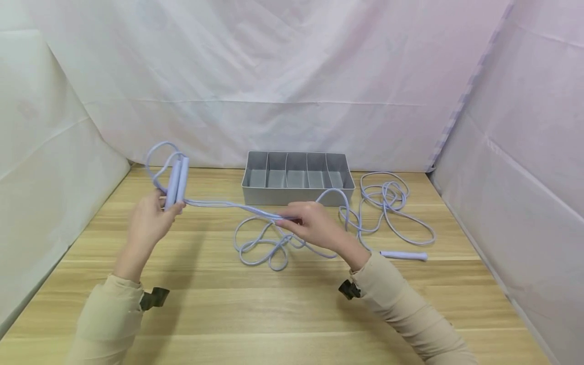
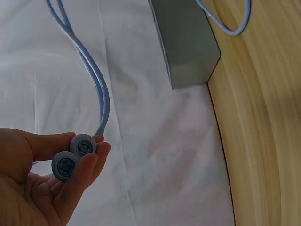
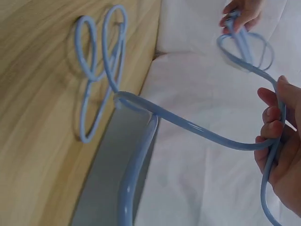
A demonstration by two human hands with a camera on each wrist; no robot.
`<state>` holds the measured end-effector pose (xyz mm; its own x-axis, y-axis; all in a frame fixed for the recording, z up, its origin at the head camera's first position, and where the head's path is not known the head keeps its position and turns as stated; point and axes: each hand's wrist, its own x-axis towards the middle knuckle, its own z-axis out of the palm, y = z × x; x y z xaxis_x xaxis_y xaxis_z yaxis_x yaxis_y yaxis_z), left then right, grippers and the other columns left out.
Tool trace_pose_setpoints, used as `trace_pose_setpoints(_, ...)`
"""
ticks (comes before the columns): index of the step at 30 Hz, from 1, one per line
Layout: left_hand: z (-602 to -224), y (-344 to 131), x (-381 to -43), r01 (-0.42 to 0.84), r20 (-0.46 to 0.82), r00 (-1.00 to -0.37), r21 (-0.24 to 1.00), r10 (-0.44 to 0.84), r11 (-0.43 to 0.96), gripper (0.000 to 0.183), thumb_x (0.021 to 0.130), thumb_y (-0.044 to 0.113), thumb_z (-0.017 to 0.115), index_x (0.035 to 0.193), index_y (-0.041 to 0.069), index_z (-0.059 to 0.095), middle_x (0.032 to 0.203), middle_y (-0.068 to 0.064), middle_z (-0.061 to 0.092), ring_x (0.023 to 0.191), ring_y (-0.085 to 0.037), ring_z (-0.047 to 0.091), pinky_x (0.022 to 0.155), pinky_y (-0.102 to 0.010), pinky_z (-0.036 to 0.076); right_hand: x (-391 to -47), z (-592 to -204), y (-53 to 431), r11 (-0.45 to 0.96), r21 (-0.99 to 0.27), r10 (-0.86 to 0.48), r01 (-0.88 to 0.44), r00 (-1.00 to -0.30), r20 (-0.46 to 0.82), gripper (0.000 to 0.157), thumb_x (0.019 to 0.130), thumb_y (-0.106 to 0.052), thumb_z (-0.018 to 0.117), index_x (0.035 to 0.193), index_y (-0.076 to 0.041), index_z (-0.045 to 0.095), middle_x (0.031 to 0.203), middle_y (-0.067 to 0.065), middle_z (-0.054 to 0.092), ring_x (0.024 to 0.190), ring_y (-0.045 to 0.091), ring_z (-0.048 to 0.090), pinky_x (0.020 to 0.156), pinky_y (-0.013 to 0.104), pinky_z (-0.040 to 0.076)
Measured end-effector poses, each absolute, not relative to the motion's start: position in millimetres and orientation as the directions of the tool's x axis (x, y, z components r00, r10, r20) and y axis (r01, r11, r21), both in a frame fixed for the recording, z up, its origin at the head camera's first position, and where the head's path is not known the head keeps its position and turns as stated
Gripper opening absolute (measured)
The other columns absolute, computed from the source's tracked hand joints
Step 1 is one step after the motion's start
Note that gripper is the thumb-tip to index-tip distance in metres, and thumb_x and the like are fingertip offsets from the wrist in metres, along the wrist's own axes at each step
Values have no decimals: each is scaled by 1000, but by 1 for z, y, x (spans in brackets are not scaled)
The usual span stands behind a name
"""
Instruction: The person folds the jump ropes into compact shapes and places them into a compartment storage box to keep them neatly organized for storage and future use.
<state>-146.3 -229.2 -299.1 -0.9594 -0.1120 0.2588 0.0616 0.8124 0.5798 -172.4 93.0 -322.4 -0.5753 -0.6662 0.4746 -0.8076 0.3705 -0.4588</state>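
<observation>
My left hand (image 1: 150, 218) holds two light-blue jump rope handles (image 1: 182, 180) side by side, raised above the table's left part. In the left wrist view their round ends (image 2: 66, 166) sit between thumb and fingers. A doubled cord (image 1: 219, 204) stretches from there to my right hand (image 1: 315, 225), which grips it in front of the grey box. The right wrist view has the cord (image 3: 202, 129) passing through the curled fingers. Below, more cord (image 1: 260, 261) lies in loose loops on the table. Some of the cord is hidden behind the right hand.
A grey box (image 1: 298, 196) with several compartments stands at the back middle, against the white cloth (image 1: 292, 126). To the right, a tangled light-blue cord (image 1: 412, 243) and another handle (image 1: 403, 255) lie on the wooden table (image 1: 255, 314). Cloth walls flank both sides.
</observation>
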Motion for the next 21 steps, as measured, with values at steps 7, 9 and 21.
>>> trace_pose_setpoints(7, -305, -214, -155, 80, 105, -994, 439, 37, 895, 31, 84, 12, 59, 99, -14, 52, 85, -30, 60, 62, -32, 56, 48, -34, 43, -161, -300, 84, 340, -266, -724, -902, -432, 538, 12, 85, -18, 63, 88, -9, 71, 64, -8, 44, 53, 3, 37, 51, 17, 32)
trace_pose_setpoints(9, -306, -206, -155, 106, 77, -994, 374, 83, 921, 29, 82, 11, 60, 96, -14, 53, 76, -24, 59, 57, -28, 54, 47, -34, 43, -160, -293, 80, 322, -256, -726, -911, -412, 552, 11, 84, -17, 64, 88, -9, 71, 64, -7, 43, 53, 3, 36, 51, 17, 32)
trace_pose_setpoints(21, -315, -156, -137, 301, 111, -950, 88, 291, 949, 14, 67, -4, 64, 80, -7, 61, 61, -11, 58, 47, -19, 49, 41, -28, 43, -164, -262, 69, 263, -270, -733, -926, -373, 569, 8, 84, -13, 65, 87, -7, 68, 69, -5, 51, 56, 3, 39, 52, 17, 34)
